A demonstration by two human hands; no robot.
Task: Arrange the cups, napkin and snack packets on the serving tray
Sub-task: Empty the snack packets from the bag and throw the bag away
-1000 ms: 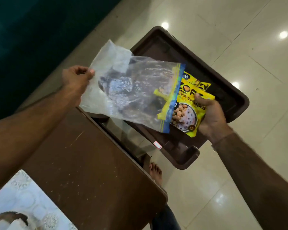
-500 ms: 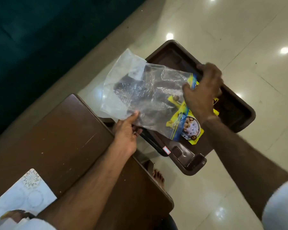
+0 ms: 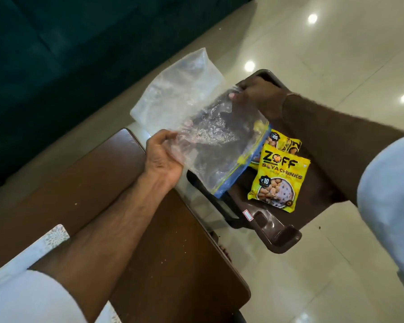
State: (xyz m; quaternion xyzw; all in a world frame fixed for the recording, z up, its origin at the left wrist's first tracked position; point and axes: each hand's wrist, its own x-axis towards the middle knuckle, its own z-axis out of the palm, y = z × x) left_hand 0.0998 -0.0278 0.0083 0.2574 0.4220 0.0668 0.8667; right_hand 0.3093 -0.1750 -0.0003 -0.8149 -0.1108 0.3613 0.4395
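A clear plastic zip bag [image 3: 196,127] with a blue and yellow strip hangs over the dark brown serving tray [image 3: 275,231]. My left hand [image 3: 163,159] grips the bag's lower left side. My right hand [image 3: 257,96] pinches its upper right edge above the tray. Two yellow snack packets lie on the tray: one labelled soya chunks [image 3: 278,180] faces up, and a second packet [image 3: 285,143] lies behind it, partly under the bag. Most of the tray's floor is hidden by the bag and my right arm. No cups or napkin show.
A brown wooden table [image 3: 91,183] stands at the left and front, with a white patterned cloth [image 3: 54,238] near its front left edge. Dark teal furniture [image 3: 56,43] fills the top left. Glossy cream floor tiles [image 3: 336,54] surround the tray.
Both snack packets now lie free on the tray. My right hand left the packet and rose to the bag's upper edge. My left hand shifted its grip on the bag's lower side.
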